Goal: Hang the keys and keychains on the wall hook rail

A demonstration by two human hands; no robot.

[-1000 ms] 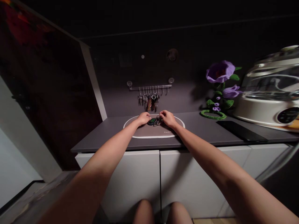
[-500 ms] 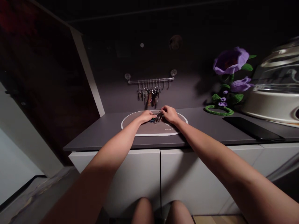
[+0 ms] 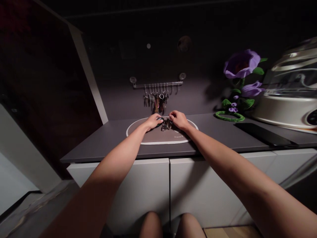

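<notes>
Over the brown oval mat [image 3: 153, 137], a bunch of keys [image 3: 165, 125] lies between my two hands. My left hand [image 3: 153, 121] is closed on the left end of the bunch, where a dark loop-like piece with a bit of green shows at the fingertips. My right hand [image 3: 178, 119] has its fingers pinched together at the top right of the keys, on the ring side. Too small to make out is exactly which ring or key the right fingertips grip.
On the wall behind, a clear hook rail [image 3: 158, 84] carries several hanging keys [image 3: 156, 99]. To the right stand a purple knitted flower [image 3: 242, 64] with a green ring base, a black phone-like slab [image 3: 264, 134] and a cream appliance [image 3: 287, 105]. White cabinet doors [image 3: 146, 188] are below the counter.
My left hand has shifted slightly left, away from the right one, and the dark green-tinged piece shows more. The keys hang lower and more spread. The view has turned slightly.
</notes>
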